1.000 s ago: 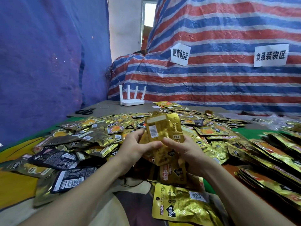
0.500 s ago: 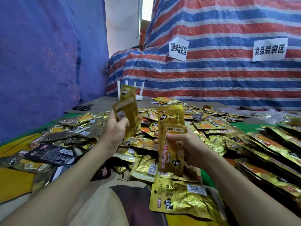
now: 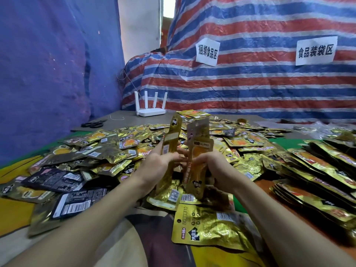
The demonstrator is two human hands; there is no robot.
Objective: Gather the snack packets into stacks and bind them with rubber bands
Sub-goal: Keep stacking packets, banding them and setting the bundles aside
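A wide heap of gold snack packets point(image 3: 192, 139) covers the table in front of me. My left hand point(image 3: 156, 166) holds one gold packet point(image 3: 170, 149) upright, edge toward me. Close beside it, my right hand point(image 3: 213, 168) grips a small stack of gold packets point(image 3: 198, 157), also upright. The two nearly touch above the heap. A single gold packet point(image 3: 210, 226) lies flat near the front edge. Dark packets point(image 3: 55, 180) lie at the left. No rubber band is visible.
Rows of overlapped gold packets point(image 3: 323, 174) lie at the right. A white router point(image 3: 151, 110) and black scissors point(image 3: 92, 124) sit at the back of the table. A striped tarp point(image 3: 250, 83) with two paper signs hangs behind, a blue cloth point(image 3: 48, 64) on the left.
My left hand has brought its single packet from up on the left down and right, next to the stack in my right hand. The camera view has shifted slightly.
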